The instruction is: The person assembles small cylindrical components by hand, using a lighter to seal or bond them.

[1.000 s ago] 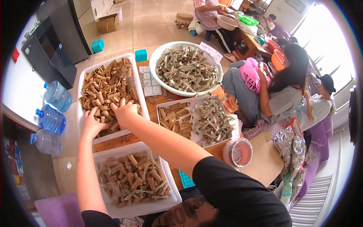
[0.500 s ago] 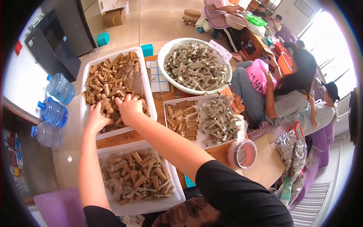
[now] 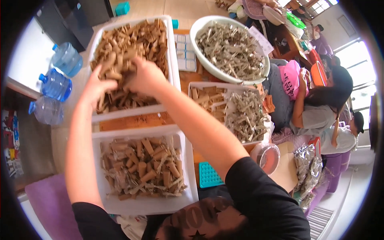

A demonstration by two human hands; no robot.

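Brown tubes (image 3: pixel 132 44) fill the white tray (image 3: pixel 173 60) directly beneath both hands, lying jumbled with no common axis. The right hand (image 3: pixel 146 76) curls down into the heap, apparently clutching some. The left hand (image 3: pixel 94 86), just beside it, rests half-open on the tubes, equally close.

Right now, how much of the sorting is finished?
Looks partly done. The near tray already holds brown tubes mixed with pale strips, and a third tray beside it is part filled. In hand: the left hand and right hand are both in the pile of tubes in the far tray. Left: that tray is heaped, and the round bowl is full too.
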